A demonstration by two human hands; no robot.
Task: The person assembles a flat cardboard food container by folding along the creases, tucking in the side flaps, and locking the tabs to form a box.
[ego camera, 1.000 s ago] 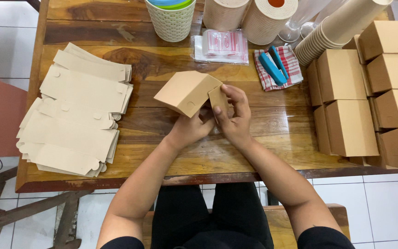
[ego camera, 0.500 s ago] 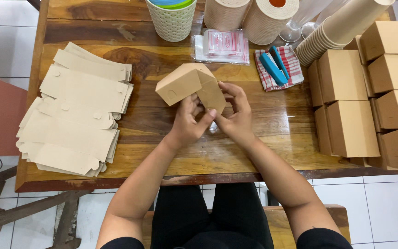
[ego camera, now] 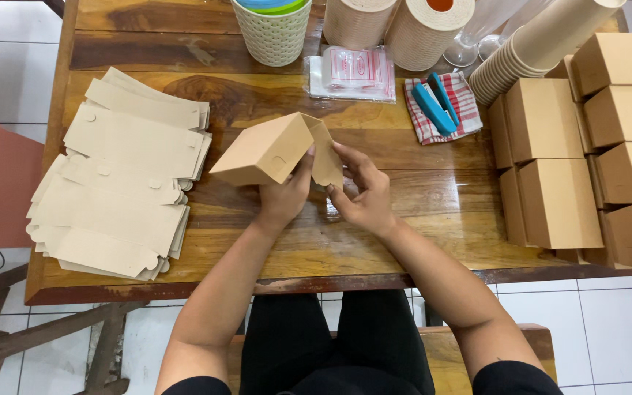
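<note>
the brown cardboard box (ego camera: 268,150), half folded and tilted, is held above the middle of the wooden desk (ego camera: 257,99), its closed end pointing toward 9 o'clock and its open end toward 3 o'clock. the left hand (ego camera: 284,196) has its grip closed on the box from below, thumb pressed against the near side panel. the right hand (ego camera: 361,192) pinches the loose end flap (ego camera: 325,153) between thumb and fingertips, so its grip is closed on that flap. at 9 o'clock from the box lies a fanned stack of flat box blanks (ego camera: 118,172), pale kraft card with small round tabs and cut notches. at 3 o'clock stand rows of finished boxes (ego camera: 587,146), plain brown, square-edged, packed touching one another. toward 12 o'clock sit a clear plastic packet (ego camera: 351,72) with red print, a pale woven-pattern basket (ego camera: 272,33), and two paper rolls (ego camera: 396,25). at about 2 o'clock a blue stapler (ego camera: 435,104) rests on a red checked cloth (ego camera: 453,110), with a leaning stack of paper cups (ego camera: 528,55) just beyond. the desk is glossy, dark-grained wood; white floor tiles show around it. nothing lies between the hands and the box.
</note>
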